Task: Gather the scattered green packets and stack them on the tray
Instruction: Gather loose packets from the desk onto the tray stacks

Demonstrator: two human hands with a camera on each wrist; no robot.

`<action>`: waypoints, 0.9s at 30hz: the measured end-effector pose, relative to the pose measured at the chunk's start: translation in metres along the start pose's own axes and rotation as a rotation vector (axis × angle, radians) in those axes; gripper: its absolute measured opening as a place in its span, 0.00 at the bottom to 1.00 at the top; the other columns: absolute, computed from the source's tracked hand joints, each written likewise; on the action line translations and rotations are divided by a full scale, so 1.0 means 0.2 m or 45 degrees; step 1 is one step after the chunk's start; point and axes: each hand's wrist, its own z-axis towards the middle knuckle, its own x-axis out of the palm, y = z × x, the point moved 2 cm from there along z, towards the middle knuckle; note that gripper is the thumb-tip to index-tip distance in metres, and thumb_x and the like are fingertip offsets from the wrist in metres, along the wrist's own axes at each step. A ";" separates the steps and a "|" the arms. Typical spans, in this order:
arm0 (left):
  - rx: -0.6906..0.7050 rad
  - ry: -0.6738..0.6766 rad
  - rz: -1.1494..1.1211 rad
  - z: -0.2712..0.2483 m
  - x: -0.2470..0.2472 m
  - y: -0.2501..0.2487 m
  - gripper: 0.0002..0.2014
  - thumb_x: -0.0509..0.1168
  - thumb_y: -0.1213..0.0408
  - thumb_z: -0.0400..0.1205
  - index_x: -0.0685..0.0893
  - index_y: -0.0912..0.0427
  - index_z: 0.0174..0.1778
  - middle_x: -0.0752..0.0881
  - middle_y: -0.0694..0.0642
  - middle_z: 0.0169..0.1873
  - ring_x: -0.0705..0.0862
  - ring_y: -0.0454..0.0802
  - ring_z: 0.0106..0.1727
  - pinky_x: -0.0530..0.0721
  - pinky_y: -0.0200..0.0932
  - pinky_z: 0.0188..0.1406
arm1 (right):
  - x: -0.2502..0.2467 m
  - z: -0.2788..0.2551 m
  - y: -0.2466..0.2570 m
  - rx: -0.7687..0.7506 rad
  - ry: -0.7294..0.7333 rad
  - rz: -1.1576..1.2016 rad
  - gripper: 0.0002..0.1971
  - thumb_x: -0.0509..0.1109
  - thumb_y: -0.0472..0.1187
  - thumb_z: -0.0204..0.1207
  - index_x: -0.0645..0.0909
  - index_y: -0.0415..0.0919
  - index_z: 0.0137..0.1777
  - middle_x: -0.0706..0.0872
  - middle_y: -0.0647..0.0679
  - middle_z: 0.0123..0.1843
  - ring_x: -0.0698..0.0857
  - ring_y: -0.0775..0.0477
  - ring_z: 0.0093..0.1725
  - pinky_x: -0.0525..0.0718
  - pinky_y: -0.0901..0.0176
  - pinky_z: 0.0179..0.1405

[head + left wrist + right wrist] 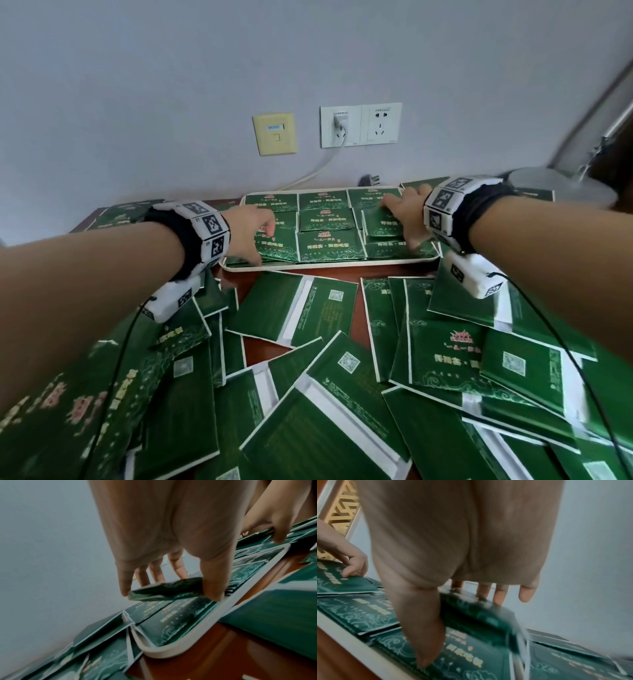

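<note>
A white tray (329, 268) at the back of the table holds green packets laid in rows. Many more green packets (308, 342) lie scattered and overlapping on the near table. My left hand (255, 236) is over the tray's left column and holds a green packet (164, 589) between thumb and fingers, just above the packets there. Over the right column, my right hand (406, 219) grips another green packet (479, 616), tilted and blurred, with its thumb tip down on the packet below. The tray rim (171, 651) shows under the left hand.
The brown wooden table (356, 318) ends at a grey wall with a yellow panel (274, 134) and white sockets (360, 125). A white cable (318, 169) drops from one socket to behind the tray. A grey lamp base (555, 181) stands at the back right.
</note>
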 end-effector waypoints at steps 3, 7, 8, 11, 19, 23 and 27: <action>0.058 0.059 -0.037 0.02 0.02 0.01 0.24 0.76 0.57 0.73 0.76 0.50 0.63 0.73 0.53 0.54 0.75 0.49 0.50 0.71 0.41 0.46 | 0.03 0.03 0.02 -0.047 0.107 0.020 0.44 0.81 0.43 0.66 0.60 0.51 0.78 0.77 0.43 0.67 0.79 0.42 0.62 0.80 0.52 0.55; 0.110 0.075 -0.057 0.03 0.05 0.02 0.21 0.73 0.55 0.76 0.77 0.48 0.64 0.75 0.51 0.55 0.74 0.47 0.52 0.69 0.39 0.49 | 0.06 0.05 0.03 -0.101 0.144 0.149 0.38 0.77 0.42 0.71 0.63 0.50 0.79 0.76 0.43 0.71 0.80 0.42 0.62 0.79 0.53 0.58; 0.119 0.075 -0.062 0.04 0.05 0.02 0.21 0.72 0.55 0.77 0.77 0.48 0.65 0.76 0.51 0.59 0.75 0.48 0.56 0.70 0.39 0.53 | 0.06 0.05 0.03 -0.099 0.118 0.130 0.37 0.76 0.43 0.72 0.63 0.49 0.80 0.77 0.43 0.71 0.81 0.42 0.62 0.79 0.54 0.57; 0.135 0.065 -0.088 0.04 0.06 0.02 0.21 0.72 0.58 0.77 0.77 0.48 0.65 0.78 0.51 0.65 0.76 0.50 0.64 0.72 0.42 0.62 | 0.10 0.05 0.03 -0.101 0.080 0.054 0.35 0.73 0.41 0.76 0.62 0.45 0.80 0.77 0.43 0.71 0.82 0.43 0.62 0.77 0.60 0.47; 0.133 0.044 -0.075 0.06 0.06 0.00 0.21 0.73 0.64 0.76 0.79 0.50 0.65 0.78 0.50 0.67 0.77 0.50 0.64 0.69 0.35 0.54 | 0.14 0.07 0.00 -0.034 0.117 -0.004 0.32 0.69 0.33 0.78 0.61 0.40 0.79 0.77 0.41 0.67 0.81 0.44 0.55 0.75 0.64 0.38; 0.111 0.036 -0.060 0.07 0.07 0.00 0.21 0.73 0.63 0.76 0.79 0.50 0.65 0.79 0.51 0.67 0.78 0.50 0.64 0.72 0.38 0.58 | 0.13 0.08 0.01 -0.070 0.088 -0.034 0.31 0.68 0.32 0.78 0.61 0.41 0.79 0.77 0.41 0.68 0.82 0.43 0.61 0.75 0.62 0.44; 0.116 0.032 -0.051 0.07 0.07 -0.01 0.22 0.73 0.64 0.77 0.78 0.52 0.67 0.78 0.52 0.68 0.76 0.51 0.66 0.71 0.38 0.60 | 0.12 0.08 0.02 -0.091 0.085 -0.043 0.30 0.67 0.32 0.78 0.62 0.42 0.79 0.79 0.42 0.65 0.81 0.46 0.51 0.76 0.63 0.38</action>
